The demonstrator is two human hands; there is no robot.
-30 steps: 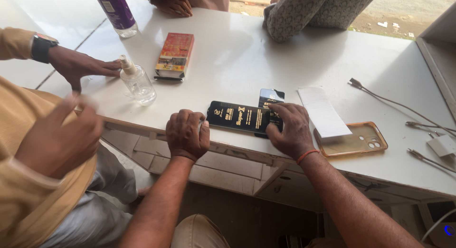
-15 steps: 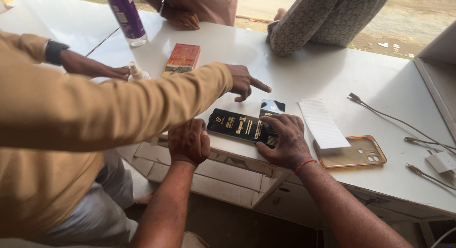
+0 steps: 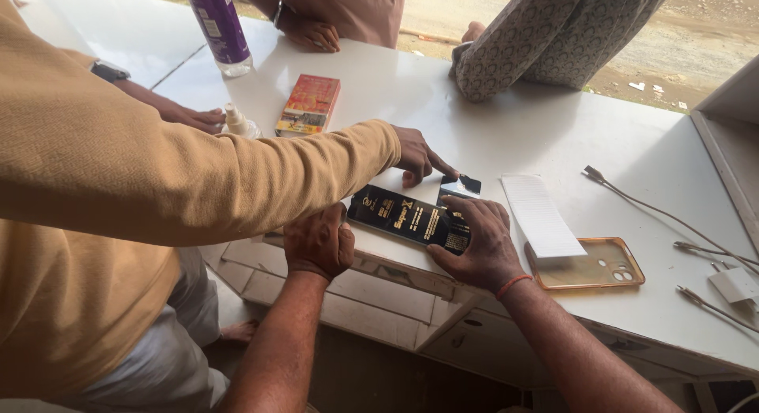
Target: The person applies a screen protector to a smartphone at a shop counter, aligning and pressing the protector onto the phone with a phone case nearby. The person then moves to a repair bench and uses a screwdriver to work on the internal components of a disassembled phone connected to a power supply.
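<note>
The right hand (image 3: 484, 243) lies fingers-down and spread on the right end of a flat black rectangular packet with gold print (image 3: 411, 218), pressing rather than gripping. The left hand (image 3: 320, 241) is curled at the packet's left end, at the white counter's (image 3: 553, 136) front edge — whether it grips anything I cannot tell. A co-worker's hand in a tan sleeve (image 3: 417, 155) points at a small dark card (image 3: 461, 186) just behind. Beyond lie a white paper slip (image 3: 541, 215), an orange-rimmed clear phone case (image 3: 589, 264) and a red-orange box (image 3: 309, 105).
</note>
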